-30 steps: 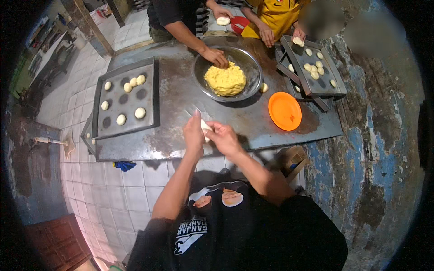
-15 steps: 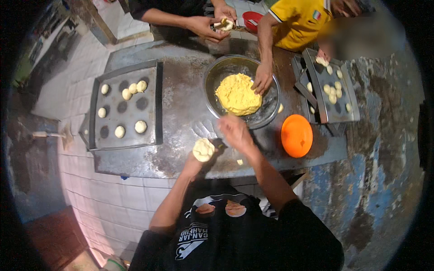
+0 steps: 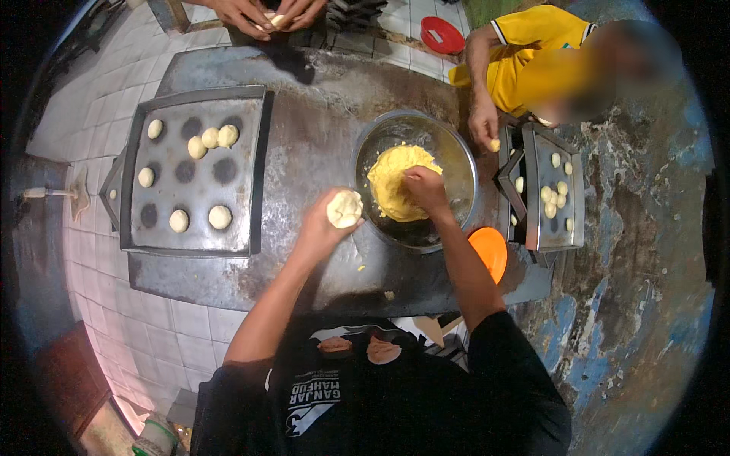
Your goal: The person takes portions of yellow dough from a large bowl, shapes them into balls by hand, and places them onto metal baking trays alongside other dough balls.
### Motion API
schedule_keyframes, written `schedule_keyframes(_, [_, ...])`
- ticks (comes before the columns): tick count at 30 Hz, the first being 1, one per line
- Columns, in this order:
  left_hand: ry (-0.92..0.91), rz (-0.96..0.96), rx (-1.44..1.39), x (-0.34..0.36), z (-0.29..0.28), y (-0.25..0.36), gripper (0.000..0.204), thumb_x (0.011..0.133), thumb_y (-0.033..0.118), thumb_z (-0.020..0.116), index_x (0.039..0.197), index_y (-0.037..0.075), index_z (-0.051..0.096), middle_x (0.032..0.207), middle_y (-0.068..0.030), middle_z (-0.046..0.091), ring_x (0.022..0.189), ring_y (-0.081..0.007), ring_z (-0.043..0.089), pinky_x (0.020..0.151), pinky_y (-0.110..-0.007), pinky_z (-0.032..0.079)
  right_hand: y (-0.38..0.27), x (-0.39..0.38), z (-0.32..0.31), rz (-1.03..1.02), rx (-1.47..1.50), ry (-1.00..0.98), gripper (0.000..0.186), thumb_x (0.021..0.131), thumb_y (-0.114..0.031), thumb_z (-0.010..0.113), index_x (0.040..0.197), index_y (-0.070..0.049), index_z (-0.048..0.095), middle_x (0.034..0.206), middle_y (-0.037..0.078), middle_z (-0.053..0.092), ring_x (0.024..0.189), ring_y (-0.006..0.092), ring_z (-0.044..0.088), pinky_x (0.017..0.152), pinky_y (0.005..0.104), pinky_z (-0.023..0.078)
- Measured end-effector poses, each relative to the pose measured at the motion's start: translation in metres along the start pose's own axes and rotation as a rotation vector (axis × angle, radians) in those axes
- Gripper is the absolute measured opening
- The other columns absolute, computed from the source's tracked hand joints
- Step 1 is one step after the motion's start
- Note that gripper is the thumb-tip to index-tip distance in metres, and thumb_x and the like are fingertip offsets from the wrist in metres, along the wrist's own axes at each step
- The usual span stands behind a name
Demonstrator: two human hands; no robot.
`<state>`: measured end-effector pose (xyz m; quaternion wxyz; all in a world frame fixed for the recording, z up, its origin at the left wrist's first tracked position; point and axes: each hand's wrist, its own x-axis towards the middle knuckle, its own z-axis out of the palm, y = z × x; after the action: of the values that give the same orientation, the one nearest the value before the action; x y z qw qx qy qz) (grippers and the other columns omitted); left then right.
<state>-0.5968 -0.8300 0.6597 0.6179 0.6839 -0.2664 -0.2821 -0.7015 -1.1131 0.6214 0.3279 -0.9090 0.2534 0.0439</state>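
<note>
A flattened round of pale dough (image 3: 345, 209) rests in my left hand (image 3: 320, 228), whose fingers curl around it beside the metal bowl (image 3: 458, 223). Inside that bowl sits a mound of crumbly yellow filling (image 3: 395, 167). My right hand (image 3: 426, 190) reaches over the bowl's near side, its fingers curled in and pressed to the filling; the fingertips are partly hidden.
At left stands a baking tray (image 3: 258, 175) with several dough balls (image 3: 220, 217). Another tray (image 3: 538, 228) of dough balls and an orange plate (image 3: 489, 253) are at right. One person's hand (image 3: 484, 125) holds a yellow lump; another person's hands (image 3: 251, 17) work dough at the far edge.
My right hand has moved forward onto the filling. My left hand, with the dough, has risen toward the bowl. The co-worker's hand has left the bowl for the right tray.
</note>
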Motion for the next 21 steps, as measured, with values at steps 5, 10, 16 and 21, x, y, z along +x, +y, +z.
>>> schedule_keyframes(5, [-0.008, -0.062, 0.134, -0.002, 0.054, 0.005, 0.053, 0.081, 0.012, 0.083, 0.125, 0.005, 0.053, 0.111, -0.0138, 0.068, 0.105, -0.0227, 0.067, 0.089, -0.036, 0.054, -0.015, -0.068, -0.008, 0.032, 1.054, 0.109, 0.033, 0.100, -0.016, 0.051, 0.126, 0.001, 0.061, 0.131, 0.018, 0.060, 0.120, 0.0249, 0.059, 0.104, 0.0394, 0.047])
schedule_keyframes(10, [0.085, -0.082, 0.211, -0.016, 0.116, -0.007, 0.058, 0.083, 0.016, 0.081, 0.126, 0.005, 0.044, 0.108, -0.0220, 0.065, 0.104, -0.0352, 0.068, 0.086, -0.041, 0.053, -0.084, -0.167, 0.018, -0.389, 0.165, 0.238, 0.046, 0.101, -0.005, 0.050, 0.145, 0.006, 0.042, 0.139, 0.025, 0.055, 0.136, 0.0366, 0.049, 0.114, 0.0416, 0.038])
schedule_keyframes(16, [-0.201, 0.113, -0.214, -0.063, 0.144, 0.016, 0.071, 0.079, 0.003, 0.084, 0.135, 0.005, 0.041, 0.126, -0.0070, 0.059, 0.115, -0.0174, 0.058, 0.097, -0.033, 0.050, -0.020, -0.190, -0.014, 0.096, 0.987, 0.277, 0.054, 0.094, -0.010, 0.069, 0.140, 0.007, 0.046, 0.100, 0.009, 0.070, 0.092, 0.0158, 0.066, 0.086, 0.0308, 0.054])
schedule_keyframes(21, [-0.019, 0.206, 0.290, -0.102, 0.164, 0.028, 0.064, 0.084, 0.026, 0.080, 0.133, 0.008, 0.043, 0.104, -0.0199, 0.070, 0.094, -0.0360, 0.070, 0.081, -0.045, 0.055, -0.081, -0.263, -0.016, -0.407, -0.026, 0.559, 0.046, 0.087, -0.007, 0.070, 0.130, 0.000, 0.055, 0.094, 0.019, 0.069, 0.087, 0.0315, 0.068, 0.075, 0.0424, 0.055])
